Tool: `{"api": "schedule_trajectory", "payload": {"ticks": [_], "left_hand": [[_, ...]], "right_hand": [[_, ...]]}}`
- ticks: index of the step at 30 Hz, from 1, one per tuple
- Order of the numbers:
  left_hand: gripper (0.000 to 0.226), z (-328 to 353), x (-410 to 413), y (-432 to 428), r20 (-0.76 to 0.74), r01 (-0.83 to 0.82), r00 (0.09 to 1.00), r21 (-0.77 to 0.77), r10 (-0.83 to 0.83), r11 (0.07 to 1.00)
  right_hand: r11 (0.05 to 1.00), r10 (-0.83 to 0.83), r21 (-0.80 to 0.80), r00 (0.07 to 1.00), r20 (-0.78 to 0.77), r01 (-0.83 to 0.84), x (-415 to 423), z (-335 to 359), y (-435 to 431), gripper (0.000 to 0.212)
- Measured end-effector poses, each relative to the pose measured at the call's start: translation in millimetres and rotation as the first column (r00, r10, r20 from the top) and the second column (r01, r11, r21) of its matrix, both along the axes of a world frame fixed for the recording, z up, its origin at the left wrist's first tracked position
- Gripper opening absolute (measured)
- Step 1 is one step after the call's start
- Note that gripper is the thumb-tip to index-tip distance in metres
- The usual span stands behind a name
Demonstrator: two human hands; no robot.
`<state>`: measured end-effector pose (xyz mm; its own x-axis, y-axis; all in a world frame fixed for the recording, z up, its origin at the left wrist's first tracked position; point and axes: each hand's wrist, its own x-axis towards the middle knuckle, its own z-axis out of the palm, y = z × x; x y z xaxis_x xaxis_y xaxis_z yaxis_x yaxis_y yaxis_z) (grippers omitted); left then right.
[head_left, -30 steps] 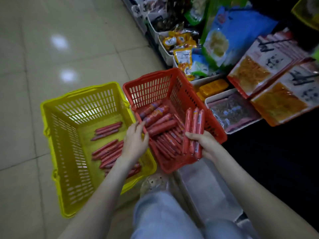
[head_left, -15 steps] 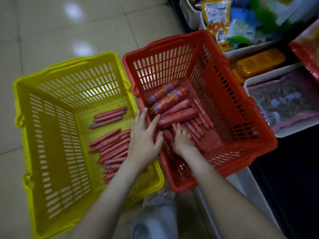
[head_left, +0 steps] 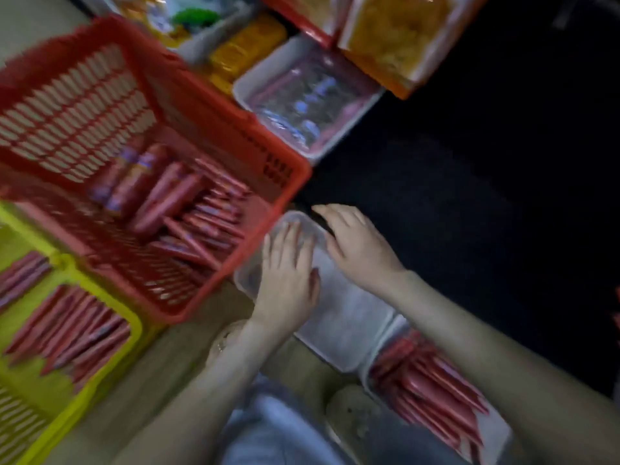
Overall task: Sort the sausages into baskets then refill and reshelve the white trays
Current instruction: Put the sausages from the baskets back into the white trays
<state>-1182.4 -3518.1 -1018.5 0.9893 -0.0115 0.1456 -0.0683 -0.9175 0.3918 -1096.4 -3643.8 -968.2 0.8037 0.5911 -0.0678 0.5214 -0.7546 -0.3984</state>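
Fingers (head_left: 291,237) of the left hand (head_left: 285,276) lie straight, flat on the empty white tray (head_left: 342,320) just right of the red basket (head_left: 218,119) holding sausages (head_left: 174,196). The right hand (head_left: 357,245) touches the tray's far rim, its grip too blurred to tell.

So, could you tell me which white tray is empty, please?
The tray under the left hand and right hand, beside the red basket: bare inside, while the lower-right tray holds sausages and the upper tray packets.
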Motion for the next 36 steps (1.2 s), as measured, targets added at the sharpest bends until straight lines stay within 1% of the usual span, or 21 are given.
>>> {"api": "schedule_trajectory", "payload": {"ticks": [3, 5, 6, 8, 10, 12, 15, 16, 18, 21, 22, 23, 24, 25, 27, 28, 30, 32, 33, 34, 36], "left_hand": [[0.061, -31.2, -7.1, -65.5, -0.072, 0.31, 0.95, 0.072, -0.305, 0.948], [0.06, -54.9, -12.6, -101.2, -0.122, 0.506, 0.862, 0.134, -0.492, 0.852], [0.06, -66.3, -15.7, -116.7, -0.143, 0.596, 0.803, 0.162, -0.579, 0.786], [0.061, -87.3, -21.9, -141.3, -0.174, 0.746, 0.663, 0.227, -0.728, 0.626], [0.061, -107.7, -27.1, -154.8, -0.199, 0.834, 0.532, 0.288, -0.823, 0.47], [0.064, -122.7, -27.7, -158.5, -0.254, 0.856, 0.482, 0.34, -0.838, 0.39], [0.066, -137.0, -23.1, -156.0, -0.301, 0.846, 0.503, 0.365, -0.81, 0.389], [0.066, -140.5, -21.5, -155.0, -0.304, 0.85, 0.498, 0.357, -0.812, 0.388], [0.066, -144.5, -19.5, -153.5, -0.309, 0.86, 0.483, 0.343, -0.819, 0.378], [0.064, -144.2, -19.0, -152.3, -0.283, 0.861, 0.486, 0.318, -0.827, 0.397], [0.062, -143.7, -19.6, -151.7, -0.259, 0.86, 0.491, 0.299, -0.832, 0.414], [0.059, -143.5, -20.1, -150.5, -0.233, 0.857, 0.496, 0.283, -0.836, 0.43], [0.057, -144.2, -20.8, -149.0, -0.214, 0.855, 0.5, 0.272, -0.839, 0.441], [0.055, -145.8, -21.9, -147.5, -0.206, 0.855, 0.502, 0.263, -0.84, 0.447], [0.052, -149.7, -24.2, -144.6, -0.208, 0.857, 0.501, 0.254, -0.84, 0.448], [0.051, -151.3, -24.7, -143.7, -0.21, 0.857, 0.501, 0.252, -0.839, 0.449], [0.05, -151.8, -24.3, -142.9, -0.207, 0.855, 0.506, 0.249, -0.837, 0.455], [0.052, -151.9, -24.0, -142.6, -0.198, 0.854, 0.508, 0.241, -0.838, 0.461], [0.053, -152.3, -24.1, -142.3, -0.192, 0.854, 0.508, 0.239, -0.84, 0.462], [0.053, -152.8, -24.2, -141.9, -0.184, 0.853, 0.509, 0.236, -0.841, 0.465], [0.051, -154.3, -25.0, -140.8, -0.159, 0.848, 0.516, 0.229, -0.842, 0.478]], "right_hand": [[0.97, -0.236, -0.057, 0.972, 0.001, 0.235, -44.5, -14.5, -111.0, 0.05], [0.925, -0.358, -0.14, 0.934, -0.012, 0.353, -83.2, -35.1, -173.9, 0.05], [0.905, -0.385, -0.204, 0.923, -0.025, 0.372, -103.3, -47.3, -199.7, 0.049], [0.873, -0.406, -0.335, 0.909, -0.091, 0.356, -144.3, -73.0, -239.4, 0.054], [0.856, -0.407, -0.427, 0.89, -0.205, 0.293, -182.0, -98.0, -262.4, 0.071], [0.853, -0.383, -0.475, 0.878, -0.287, 0.217, -206.6, -117.6, -269.8, 0.081], [0.873, -0.3, -0.464, 0.914, -0.274, 0.148, -205.4, -138.1, -265.0, 0.082], [0.886, -0.25, -0.447, 0.936, -0.246, 0.119, -197.8, -144.5, -262.6, 0.077], [0.886, -0.112, -0.464, 0.98, -0.165, 0.023, -179.5, -160.0, -260.2, 0.058], [0.788, 0.046, -0.602, 0.987, -0.154, -0.13, -149.4, -184.9, -257.5, 0.039], [0.743, 0.067, -0.649, 0.983, -0.172, -0.164, -141.1, -193.1, -256.6, 0.038], [0.716, 0.079, -0.675, 0.981, -0.179, -0.181, -135.6, -200.4, -255.8, 0.044], [0.714, 0.077, -0.677, 0.981, -0.176, -0.177, -132.0, -206.7, -255.2, 0.048], [0.721, 0.06, -0.675, 0.984, -0.165, -0.157, -130.7, -208.0, -253.6, 0.049], [0.715, -0.021, -0.698, 0.996, -0.082, -0.042, -135.3, -204.4, -250.0, 0.049], [0.694, -0.068, -0.719, 0.996, -0.057, 0.006, -140.5, -200.3, -249.8, 0.048], [0.597, -0.175, -0.8, 0.982, -0.071, 0.048, -150.5, -184.5, -252.7, 0.046], [0.495, -0.315, -0.867, 0.942, -0.115, 0.06, -158.5, -166.9, -260.9, 0.043], [0.477, -0.376, -0.876, 0.918, -0.126, 0.076, -161.3, -162.1, -267.6, 0.041], [0.474, -0.417, -0.876, 0.899, -0.132, 0.091, -162.7, -160.9, -274.0, 0.04], [0.497, -0.56, -0.856, 0.806, -0.189, 0.144, -158.9, -157.4, -278.7, 0.041]]}}
